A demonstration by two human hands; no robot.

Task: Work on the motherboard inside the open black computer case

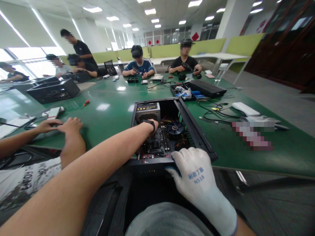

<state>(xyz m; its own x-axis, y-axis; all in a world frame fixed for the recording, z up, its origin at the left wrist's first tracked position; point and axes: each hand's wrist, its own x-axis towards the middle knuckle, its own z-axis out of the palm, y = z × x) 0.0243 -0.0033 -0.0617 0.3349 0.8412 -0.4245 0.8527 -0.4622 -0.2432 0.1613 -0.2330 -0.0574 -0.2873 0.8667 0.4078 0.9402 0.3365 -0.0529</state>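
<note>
Plainly, motherboard and fan inside case

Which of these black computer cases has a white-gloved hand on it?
The open black metal computer case front and centre: the white-gloved right hand holds its near edge. The boxy black case farther left has no gloved hand on it.

Passable over the green tabletop at ten o'clock from the open case, as far as the red screwdriver. Blocked inside by the power supply at eleven and fan at two, at the rim by the left forearm at eight and gloved right hand at five. Hemmed in outside by the black panel at one and cables at two.
</note>
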